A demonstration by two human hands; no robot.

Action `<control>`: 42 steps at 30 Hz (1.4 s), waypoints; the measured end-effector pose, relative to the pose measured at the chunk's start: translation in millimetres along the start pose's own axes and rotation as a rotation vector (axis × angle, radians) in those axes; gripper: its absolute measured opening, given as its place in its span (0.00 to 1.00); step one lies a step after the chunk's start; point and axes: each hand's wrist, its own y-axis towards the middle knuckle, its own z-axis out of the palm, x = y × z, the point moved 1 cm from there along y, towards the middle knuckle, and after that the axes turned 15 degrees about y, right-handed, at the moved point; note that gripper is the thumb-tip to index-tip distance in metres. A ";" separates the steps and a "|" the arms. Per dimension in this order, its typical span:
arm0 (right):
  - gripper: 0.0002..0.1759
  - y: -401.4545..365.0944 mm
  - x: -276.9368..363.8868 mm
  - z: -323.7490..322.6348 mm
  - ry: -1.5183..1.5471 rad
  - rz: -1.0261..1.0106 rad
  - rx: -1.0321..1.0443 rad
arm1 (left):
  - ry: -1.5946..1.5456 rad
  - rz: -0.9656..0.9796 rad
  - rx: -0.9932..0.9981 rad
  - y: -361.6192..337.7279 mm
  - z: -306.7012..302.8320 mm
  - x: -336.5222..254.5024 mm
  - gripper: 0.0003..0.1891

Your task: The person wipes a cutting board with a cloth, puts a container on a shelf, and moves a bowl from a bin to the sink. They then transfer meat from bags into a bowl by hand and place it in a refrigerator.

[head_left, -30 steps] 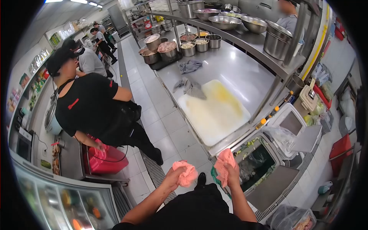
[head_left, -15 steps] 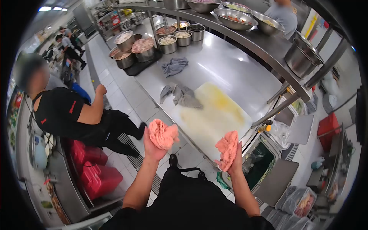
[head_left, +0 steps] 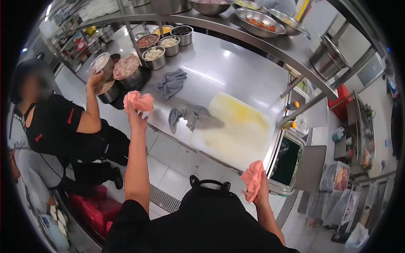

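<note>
My left hand, raised over the table's front left edge, is closed around a crumpled pink cloth. A second pink cloth is gripped in my right hand, in front of the table's near right corner. Between and beyond my hands lies a white cutting board with a yellow stain. One grey cloth is bunched at the board's left side, partly touching it. Farther back, another grey cloth rests on the steel table.
On the left, a person in black has a hand on a metal container. Metal pots of food line the table's far left. Bowls stand on the overhead shelf. An open bin is at the right.
My left hand has moved left and up with its cloth; my right has lowered slightly. The view has shifted. The person at left has reached out to the metal container.
</note>
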 end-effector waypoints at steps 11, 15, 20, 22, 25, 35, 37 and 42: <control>0.31 -58.5 39.7 -37.0 0.441 -0.245 0.186 | 0.469 -0.689 0.757 -325.3 167.8 151.0 0.21; 0.31 -111.7 76.5 -112.6 0.322 -0.387 0.156 | 0.517 -0.596 1.300 -402.4 243.6 178.0 0.16; 0.23 -208.4 127.5 -273.1 0.291 -0.691 -0.019 | 0.468 -0.691 1.293 -471.1 324.7 235.4 0.13; 0.21 -249.1 147.8 -316.7 0.414 -0.761 -0.026 | 0.370 -0.662 1.246 -518.2 364.4 241.7 0.17; 0.22 -289.2 172.2 -353.9 0.445 -0.798 -0.019 | 0.409 -0.590 1.472 -616.8 420.3 239.8 0.20; 0.23 -290.1 275.2 -465.3 0.318 -0.846 -0.112 | 0.281 -0.421 1.652 -691.7 569.3 320.7 0.07; 0.23 -278.1 310.4 -481.9 0.267 -0.871 -0.210 | 0.240 -0.708 1.556 -697.5 602.5 338.6 0.08; 0.31 -253.1 403.4 -555.5 -0.107 -0.769 -0.681 | 0.206 -0.641 1.543 -719.7 706.9 383.1 0.08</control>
